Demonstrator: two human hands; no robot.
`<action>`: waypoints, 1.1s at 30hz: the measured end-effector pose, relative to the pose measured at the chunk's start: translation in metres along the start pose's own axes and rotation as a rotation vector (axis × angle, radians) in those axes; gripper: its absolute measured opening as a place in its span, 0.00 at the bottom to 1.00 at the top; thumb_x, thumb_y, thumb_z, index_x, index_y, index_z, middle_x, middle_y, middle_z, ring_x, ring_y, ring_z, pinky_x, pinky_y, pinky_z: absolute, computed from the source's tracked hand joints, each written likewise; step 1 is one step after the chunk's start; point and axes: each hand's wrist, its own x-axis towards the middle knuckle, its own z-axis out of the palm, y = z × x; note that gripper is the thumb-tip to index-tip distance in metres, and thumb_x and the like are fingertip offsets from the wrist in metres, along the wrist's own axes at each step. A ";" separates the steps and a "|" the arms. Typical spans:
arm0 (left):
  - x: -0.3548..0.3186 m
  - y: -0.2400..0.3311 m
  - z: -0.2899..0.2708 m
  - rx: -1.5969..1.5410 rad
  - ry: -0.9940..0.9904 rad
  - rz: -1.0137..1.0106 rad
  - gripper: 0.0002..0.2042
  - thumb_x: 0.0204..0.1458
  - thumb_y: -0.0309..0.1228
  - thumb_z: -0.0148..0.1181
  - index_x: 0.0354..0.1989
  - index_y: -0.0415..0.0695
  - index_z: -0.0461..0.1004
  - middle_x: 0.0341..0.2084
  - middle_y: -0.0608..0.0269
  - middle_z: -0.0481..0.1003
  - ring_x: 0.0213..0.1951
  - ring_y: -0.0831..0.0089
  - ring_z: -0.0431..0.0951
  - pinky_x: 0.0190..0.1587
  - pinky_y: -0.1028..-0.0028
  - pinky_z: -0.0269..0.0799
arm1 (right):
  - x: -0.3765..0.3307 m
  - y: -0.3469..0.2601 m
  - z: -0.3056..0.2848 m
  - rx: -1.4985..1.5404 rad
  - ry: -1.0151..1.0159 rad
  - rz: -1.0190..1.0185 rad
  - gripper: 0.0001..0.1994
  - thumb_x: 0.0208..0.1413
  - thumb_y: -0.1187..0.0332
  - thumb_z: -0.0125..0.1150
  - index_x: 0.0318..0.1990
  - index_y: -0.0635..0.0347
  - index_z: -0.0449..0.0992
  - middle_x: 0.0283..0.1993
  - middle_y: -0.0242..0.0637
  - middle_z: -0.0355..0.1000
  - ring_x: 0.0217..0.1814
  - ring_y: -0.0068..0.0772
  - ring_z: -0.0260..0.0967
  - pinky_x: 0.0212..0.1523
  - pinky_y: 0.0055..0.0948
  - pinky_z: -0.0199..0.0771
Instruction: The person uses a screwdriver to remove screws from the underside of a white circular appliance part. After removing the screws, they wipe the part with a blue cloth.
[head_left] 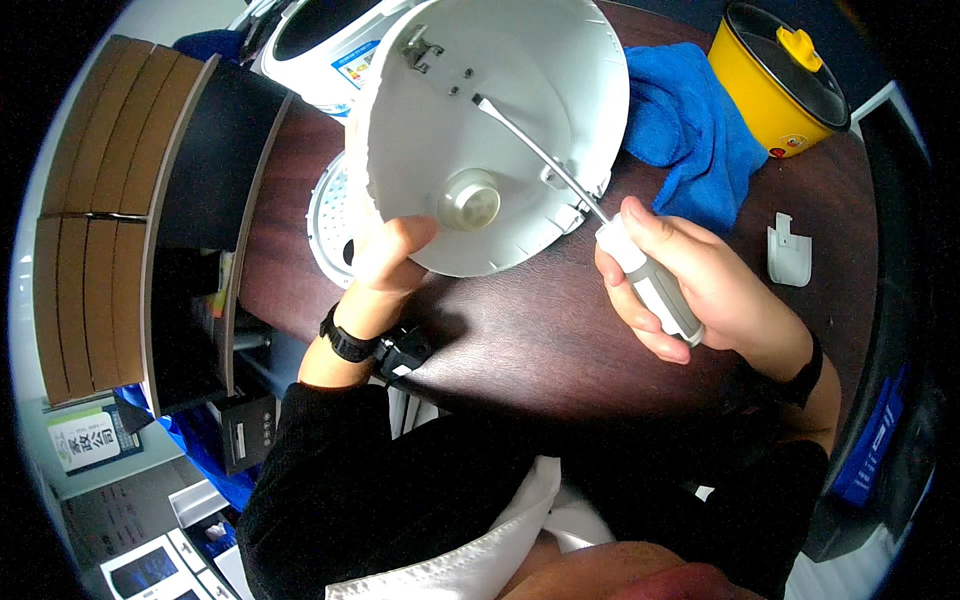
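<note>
My left hand (pixel 390 252) grips the lower left rim of a white round plastic housing (pixel 560 70), thumb over the edge and the other fingers hidden behind it. The housing is tilted so that its hollow inside faces me, with a pale round knob-like part (pixel 470 200), a metal latch piece at the upper left and small dark screws or holes near it. In my right hand (pixel 705 275) is a flat-tipped screwdriver (pixel 655 290) with a white and grey handle. Its shaft crosses in front of the hollow, the tip near the small holes; contact cannot be made out.
Behind the housing stands a white appliance body (pixel 320 70); a perforated white disc (pixel 328 220) lies partly under it. A blue cloth (pixel 690 120), a yellow pot (pixel 760 90) with a dark lid and a small white plastic piece (pixel 790 252) are on the right. Cardboard boxes (pixel 110 200) line the left.
</note>
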 end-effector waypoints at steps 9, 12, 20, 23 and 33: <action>0.001 -0.001 0.004 0.000 0.029 0.068 0.31 0.25 0.29 0.47 0.47 0.33 0.60 0.36 0.49 0.66 0.38 0.58 0.69 0.43 0.67 0.68 | 0.001 0.002 -0.001 0.002 -0.028 -0.049 0.24 0.61 0.50 0.26 0.29 0.60 0.63 0.12 0.33 0.58 0.05 0.22 0.53 0.06 0.17 0.52; 0.001 -0.001 0.006 0.008 0.036 0.054 0.31 0.25 0.29 0.47 0.47 0.33 0.60 0.36 0.49 0.66 0.38 0.57 0.69 0.43 0.67 0.68 | 0.001 0.002 -0.001 -0.016 -0.024 -0.050 0.24 0.61 0.50 0.26 0.29 0.60 0.63 0.12 0.33 0.58 0.05 0.22 0.53 0.06 0.16 0.52; 0.000 -0.006 -0.005 0.050 -0.020 0.018 0.37 0.26 0.33 0.50 0.52 0.35 0.54 0.42 0.49 0.64 0.44 0.58 0.67 0.47 0.65 0.65 | 0.000 0.001 -0.002 -0.002 -0.042 -0.031 0.24 0.61 0.50 0.27 0.28 0.60 0.63 0.12 0.32 0.58 0.05 0.21 0.53 0.06 0.16 0.52; 0.001 -0.006 -0.012 0.195 -0.092 -0.029 0.48 0.27 0.47 0.59 0.60 0.41 0.44 0.50 0.50 0.58 0.51 0.61 0.62 0.51 0.65 0.60 | 0.001 0.001 -0.001 -0.018 -0.025 -0.032 0.24 0.61 0.49 0.27 0.28 0.60 0.63 0.12 0.33 0.58 0.05 0.22 0.53 0.06 0.16 0.52; 0.000 0.004 -0.011 0.478 -0.176 0.341 0.45 0.32 0.43 0.56 0.60 0.36 0.42 0.57 0.45 0.51 0.58 0.58 0.53 0.58 0.60 0.50 | -0.010 -0.004 0.005 -0.215 0.021 -0.032 0.22 0.61 0.50 0.32 0.27 0.60 0.62 0.13 0.32 0.58 0.08 0.19 0.53 0.09 0.16 0.52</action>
